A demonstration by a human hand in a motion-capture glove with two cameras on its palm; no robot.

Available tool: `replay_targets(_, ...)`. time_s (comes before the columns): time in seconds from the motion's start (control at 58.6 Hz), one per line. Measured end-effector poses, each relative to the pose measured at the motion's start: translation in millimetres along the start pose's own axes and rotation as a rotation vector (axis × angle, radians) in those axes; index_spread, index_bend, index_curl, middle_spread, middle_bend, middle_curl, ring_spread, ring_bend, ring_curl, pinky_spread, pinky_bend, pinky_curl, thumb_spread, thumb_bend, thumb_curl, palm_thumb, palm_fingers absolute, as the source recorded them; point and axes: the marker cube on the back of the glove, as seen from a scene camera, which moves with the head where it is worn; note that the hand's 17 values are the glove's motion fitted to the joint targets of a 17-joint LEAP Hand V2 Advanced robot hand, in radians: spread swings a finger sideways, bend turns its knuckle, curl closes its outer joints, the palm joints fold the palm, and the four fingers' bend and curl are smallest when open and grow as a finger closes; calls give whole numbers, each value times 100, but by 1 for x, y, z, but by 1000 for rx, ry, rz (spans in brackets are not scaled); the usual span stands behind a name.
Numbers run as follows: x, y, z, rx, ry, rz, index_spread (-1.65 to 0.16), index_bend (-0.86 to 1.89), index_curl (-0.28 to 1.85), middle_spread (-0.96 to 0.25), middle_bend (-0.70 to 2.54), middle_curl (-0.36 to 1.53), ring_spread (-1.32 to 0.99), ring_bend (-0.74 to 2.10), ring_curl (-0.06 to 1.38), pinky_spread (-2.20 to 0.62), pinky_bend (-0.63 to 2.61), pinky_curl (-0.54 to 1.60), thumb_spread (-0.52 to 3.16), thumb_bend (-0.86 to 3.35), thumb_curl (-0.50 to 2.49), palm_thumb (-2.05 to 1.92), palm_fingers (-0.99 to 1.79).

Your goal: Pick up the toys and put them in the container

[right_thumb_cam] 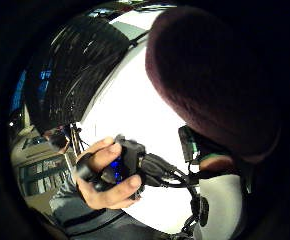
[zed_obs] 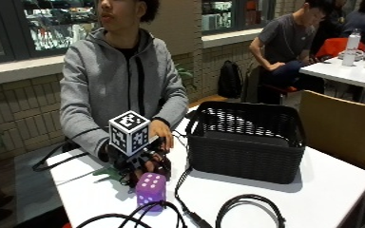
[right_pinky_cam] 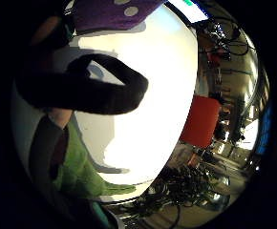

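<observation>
White table (zed_obs: 334, 190). At the left, a green toy (zed_obs: 108, 172) lies flat, its long axis running along the table out from under the gloved right hand (zed_obs: 146, 164). Hand palm-down over it, low, fingers curled toward the tabletop; whether they grip the toy, cannot tell. Bare left hand (zed_obs: 160, 134) rests against the right wrist. Just in front, a purple spotted dice toy (zed_obs: 151, 188), upright. Right: black woven basket (zed_obs: 245, 140), standing apart from both toys.
</observation>
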Motion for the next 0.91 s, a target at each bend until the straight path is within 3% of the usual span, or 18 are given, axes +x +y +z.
replay_targets(0.137,1,-2,2,51,-10,-9,-30,11,15,-5,35,47,-22,108,47,-21,145,43,147,23,29,20,12)
replay_targets(0.324,-5,0,-1,255,45,-37,-30,14,15,-4,32,47,-24,125,49,-33,148,43,160,32,30,31,50)
replay_targets(0.478,-10,7,-20,312,52,-73,-29,12,15,-9,42,52,-25,128,50,-36,144,43,161,45,36,47,70)
replay_targets(0.905,-79,-5,-157,528,-77,-230,-28,16,16,-20,46,65,-27,129,51,-38,137,45,143,46,49,63,85)
